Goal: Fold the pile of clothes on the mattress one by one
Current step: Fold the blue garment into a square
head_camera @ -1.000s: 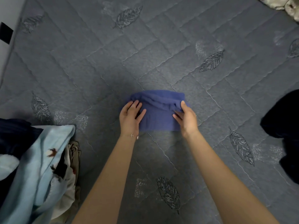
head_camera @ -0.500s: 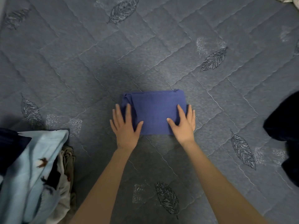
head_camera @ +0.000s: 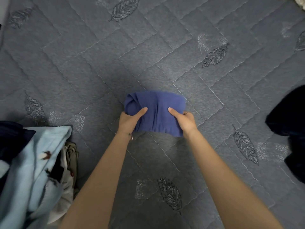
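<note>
The folded blue garment (head_camera: pixel 155 113) sits at the middle of the grey quilted mattress (head_camera: pixel 82 63), a compact rectangle with a rounded, bunched far edge. The left hand (head_camera: pixel 130 120) grips its left end, thumb lying across the top of the cloth and the other fingers tucked out of sight underneath. The right hand (head_camera: pixel 184 120) grips the right end the same way, thumb on top, fingers curled under the edge. Whether the near edge of the garment is raised off the mattress cannot be told. A thin bracelet (head_camera: pixel 123 133) circles the left wrist.

At the lower left lies the pile of clothes (head_camera: pixel 33 162): a light blue piece with small dark prints on top, a dark navy piece behind it, and beige and white fabric beside it. A dark garment (head_camera: pixel 290 116) lies at the right edge, well apart from the hands.
</note>
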